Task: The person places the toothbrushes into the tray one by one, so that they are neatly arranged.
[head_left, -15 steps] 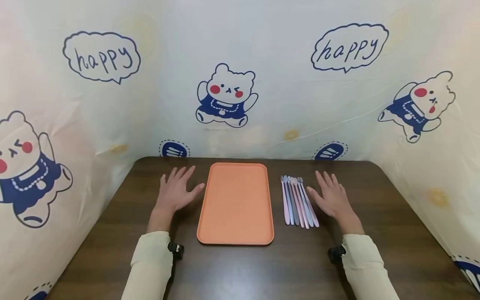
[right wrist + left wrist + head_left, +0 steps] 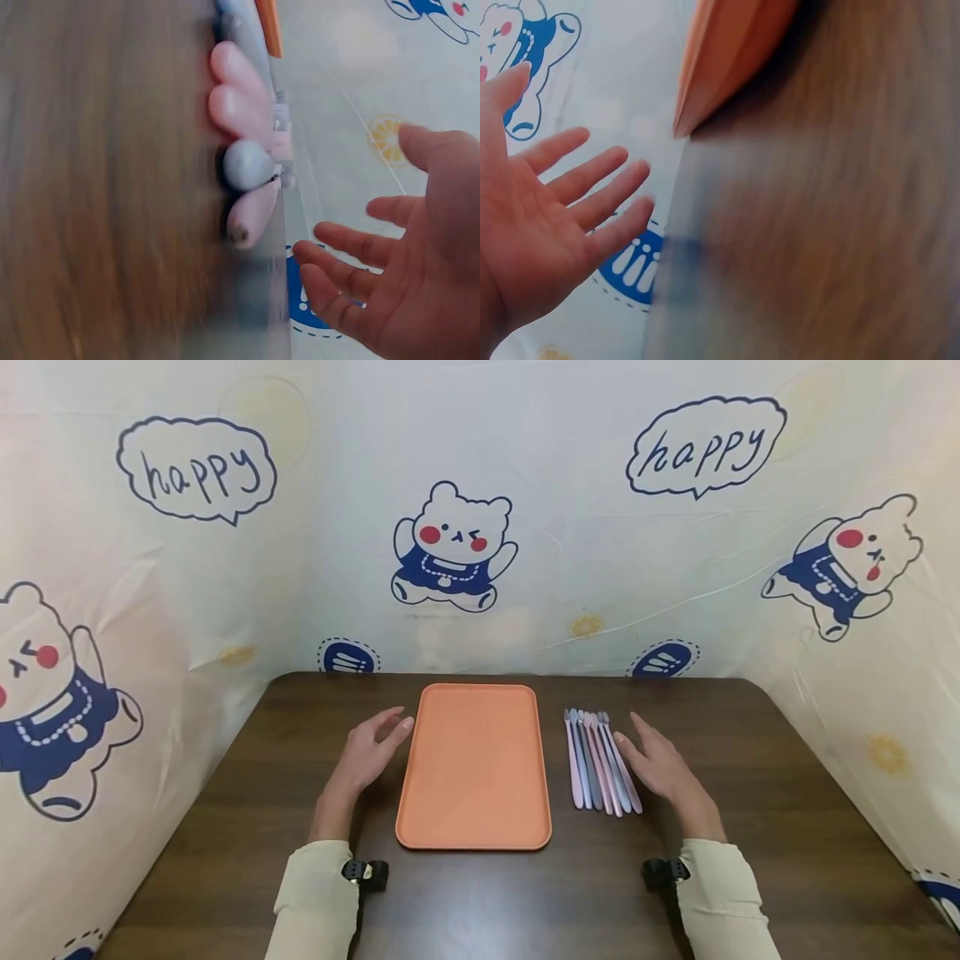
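Note:
An orange tray (image 2: 474,768) lies flat on the brown table. To its right, several toothbrushes (image 2: 600,764) in pink, blue and grey lie side by side, handles toward me. My left hand (image 2: 363,756) is beside the tray's left edge, holding nothing; in the left wrist view its fingers (image 2: 604,187) are spread and slightly bent. Just right of the toothbrushes is my right hand (image 2: 660,760), turned on its side with relaxed fingers and nothing in it. The right wrist view shows the rounded handle ends (image 2: 247,165) near that hand, apart from its fingers.
A pale curtain (image 2: 570,460) printed with bears and the word happy stands behind the table and along both sides. The wooden tabletop (image 2: 480,902) spreads in front of the tray. Each wrist wears a small black camera (image 2: 367,875).
Both hands have turned from palm down onto their sides, palms facing inward. The left hand has shifted right, closer to the tray. Tray and toothbrushes stay where they were.

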A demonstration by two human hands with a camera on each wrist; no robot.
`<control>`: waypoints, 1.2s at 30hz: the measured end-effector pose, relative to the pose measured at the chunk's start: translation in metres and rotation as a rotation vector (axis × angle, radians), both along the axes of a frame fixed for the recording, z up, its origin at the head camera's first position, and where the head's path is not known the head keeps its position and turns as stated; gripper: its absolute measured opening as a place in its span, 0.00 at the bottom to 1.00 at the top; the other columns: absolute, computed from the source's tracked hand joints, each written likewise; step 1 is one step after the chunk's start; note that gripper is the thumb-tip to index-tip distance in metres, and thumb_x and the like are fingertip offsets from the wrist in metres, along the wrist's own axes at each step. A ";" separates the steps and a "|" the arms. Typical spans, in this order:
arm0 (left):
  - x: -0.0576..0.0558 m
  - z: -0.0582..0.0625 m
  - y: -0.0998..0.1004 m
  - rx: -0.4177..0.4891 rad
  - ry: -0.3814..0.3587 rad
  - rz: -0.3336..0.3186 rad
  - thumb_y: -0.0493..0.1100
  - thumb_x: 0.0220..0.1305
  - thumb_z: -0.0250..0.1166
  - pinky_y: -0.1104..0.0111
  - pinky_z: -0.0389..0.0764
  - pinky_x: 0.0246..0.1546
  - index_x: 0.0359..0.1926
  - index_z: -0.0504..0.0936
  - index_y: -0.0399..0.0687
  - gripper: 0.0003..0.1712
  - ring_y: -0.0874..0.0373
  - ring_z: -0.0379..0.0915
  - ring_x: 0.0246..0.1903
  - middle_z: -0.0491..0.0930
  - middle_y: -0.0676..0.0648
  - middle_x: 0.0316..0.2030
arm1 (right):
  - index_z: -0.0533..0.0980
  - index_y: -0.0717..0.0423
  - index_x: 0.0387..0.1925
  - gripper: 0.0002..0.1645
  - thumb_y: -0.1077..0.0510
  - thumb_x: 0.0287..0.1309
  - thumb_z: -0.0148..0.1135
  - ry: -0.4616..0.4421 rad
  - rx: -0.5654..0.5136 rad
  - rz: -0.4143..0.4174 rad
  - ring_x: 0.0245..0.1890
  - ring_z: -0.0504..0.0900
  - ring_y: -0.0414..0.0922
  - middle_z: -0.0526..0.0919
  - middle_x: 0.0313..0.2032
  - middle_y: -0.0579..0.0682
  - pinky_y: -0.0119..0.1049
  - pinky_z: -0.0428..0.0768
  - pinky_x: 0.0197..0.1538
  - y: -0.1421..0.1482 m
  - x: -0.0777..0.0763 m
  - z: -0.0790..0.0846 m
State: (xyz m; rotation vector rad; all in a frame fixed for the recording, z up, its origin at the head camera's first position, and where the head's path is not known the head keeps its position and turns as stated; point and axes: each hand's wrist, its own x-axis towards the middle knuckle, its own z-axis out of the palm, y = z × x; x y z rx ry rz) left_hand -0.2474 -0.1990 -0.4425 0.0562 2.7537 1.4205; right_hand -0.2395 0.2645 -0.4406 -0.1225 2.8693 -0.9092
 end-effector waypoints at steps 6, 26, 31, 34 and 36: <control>0.001 -0.004 0.008 0.262 -0.114 0.012 0.59 0.76 0.54 0.49 0.74 0.65 0.77 0.61 0.40 0.39 0.39 0.68 0.70 0.66 0.34 0.73 | 0.42 0.63 0.80 0.50 0.31 0.76 0.34 -0.046 -0.035 -0.024 0.75 0.58 0.70 0.56 0.75 0.74 0.67 0.58 0.74 -0.003 0.002 -0.004; -0.011 -0.024 0.018 0.309 -0.214 0.137 0.35 0.73 0.56 0.55 0.80 0.61 0.68 0.70 0.30 0.26 0.49 0.79 0.57 0.77 0.31 0.59 | 0.64 0.74 0.70 0.34 0.50 0.80 0.36 -0.026 -0.075 -0.079 0.68 0.68 0.70 0.69 0.67 0.75 0.64 0.65 0.71 -0.007 0.002 -0.014; -0.011 -0.025 0.018 0.297 -0.207 0.143 0.34 0.72 0.57 0.56 0.81 0.59 0.66 0.73 0.29 0.24 0.49 0.80 0.55 0.78 0.31 0.57 | 0.71 0.72 0.65 0.26 0.56 0.76 0.47 -0.067 -0.110 -0.116 0.53 0.79 0.61 0.77 0.60 0.73 0.61 0.76 0.63 -0.008 0.001 -0.018; -0.012 -0.027 0.018 0.305 -0.211 0.151 0.35 0.72 0.57 0.56 0.81 0.60 0.66 0.74 0.29 0.24 0.49 0.80 0.55 0.78 0.31 0.57 | 0.72 0.70 0.64 0.25 0.59 0.74 0.52 -0.092 -0.114 -0.145 0.49 0.80 0.58 0.78 0.58 0.71 0.56 0.80 0.59 -0.008 0.001 -0.019; -0.012 -0.028 0.018 0.308 -0.220 0.166 0.35 0.72 0.57 0.56 0.81 0.60 0.65 0.75 0.31 0.23 0.50 0.80 0.54 0.78 0.33 0.57 | 0.72 0.69 0.64 0.24 0.59 0.72 0.54 -0.103 -0.108 -0.162 0.47 0.79 0.57 0.79 0.55 0.70 0.53 0.81 0.56 -0.007 0.001 -0.019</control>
